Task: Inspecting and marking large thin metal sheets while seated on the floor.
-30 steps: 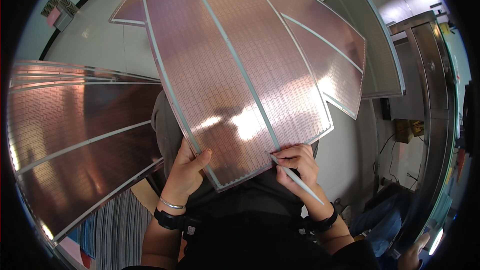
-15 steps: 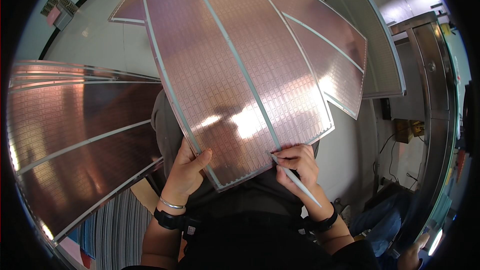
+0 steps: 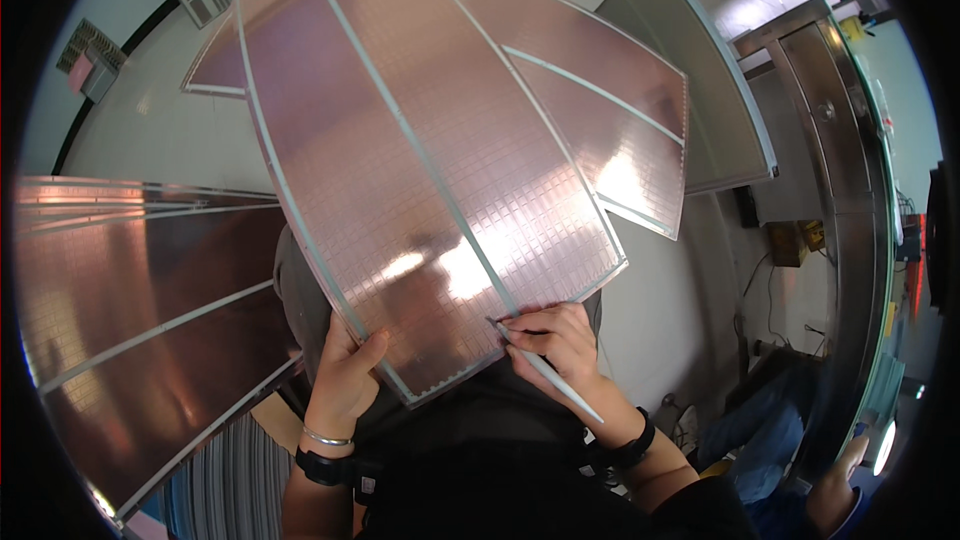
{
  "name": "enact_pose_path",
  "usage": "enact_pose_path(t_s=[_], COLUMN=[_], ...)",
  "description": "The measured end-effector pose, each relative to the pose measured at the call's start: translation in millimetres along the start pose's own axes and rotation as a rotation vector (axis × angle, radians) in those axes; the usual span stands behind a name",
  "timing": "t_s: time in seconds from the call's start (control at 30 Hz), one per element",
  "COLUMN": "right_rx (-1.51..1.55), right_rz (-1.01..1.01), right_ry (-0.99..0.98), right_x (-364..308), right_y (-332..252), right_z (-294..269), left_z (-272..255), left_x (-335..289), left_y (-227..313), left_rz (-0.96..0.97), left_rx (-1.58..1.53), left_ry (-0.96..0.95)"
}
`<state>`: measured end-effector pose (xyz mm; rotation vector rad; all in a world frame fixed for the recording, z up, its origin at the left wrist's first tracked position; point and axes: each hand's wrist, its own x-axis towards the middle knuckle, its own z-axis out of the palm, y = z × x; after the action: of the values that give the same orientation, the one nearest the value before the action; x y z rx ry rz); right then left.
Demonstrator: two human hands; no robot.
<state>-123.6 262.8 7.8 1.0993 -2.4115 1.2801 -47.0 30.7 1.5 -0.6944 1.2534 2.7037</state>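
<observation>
A long copper-coloured circuit board panel [image 3: 400, 210], printed with a fine grid and crossed lengthwise by pale strips, slopes up from my lap. My left hand [image 3: 345, 370] grips its lower left edge, thumb on top and fingers underneath. Between the thumb and fingers of my right hand [image 3: 560, 340] is a slim white pen-shaped tool [image 3: 560, 387]. Its dark tip touches or hovers just over the panel near the bottom edge, beside the middle strip; contact is too small to tell. The right hand rests at the panel's lower edge.
More copper panels [image 3: 130, 340] are stacked at my left, above a striped grey stack [image 3: 235, 480]. Another copper panel [image 3: 630, 130] and a grey-green panel [image 3: 700, 70] lie beyond at the right. A metal-framed bench [image 3: 835, 170] stands right, with another person's leg [image 3: 750, 440] below.
The whole view has shifted, so the panel and both hands sit farther left in it. The tool tip has moved slightly left of the middle strip. Both grips stay the same.
</observation>
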Motion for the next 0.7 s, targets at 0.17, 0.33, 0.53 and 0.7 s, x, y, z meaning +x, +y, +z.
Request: enact_pose_path(t_s=[0.17,0.33,0.53,0.7], right_rx=[0.126,0.154,-0.004,0.472], right_rz=[0.061,0.097,0.54,0.515], right_ry=[0.003,0.118,0.217,0.054], right_x=[-1.9,-5.1,49.0,95.4], right_y=[1.8,13.7,33.7,63.0], right_z=[-8.0,-20.6,-74.5,-100.0], left_z=[0.6,3.8,-0.5,-22.2], left_x=[-0.6,-1.6,-3.4,-24.9], left_y=[-1.3,2.2,11.3,40.2], left_rz=[-0.002,-0.006,0.082,0.141], left_rx=[0.03,-0.013,0.0,-0.011], left_ry=[0.021,0.03,0.033,-0.133])
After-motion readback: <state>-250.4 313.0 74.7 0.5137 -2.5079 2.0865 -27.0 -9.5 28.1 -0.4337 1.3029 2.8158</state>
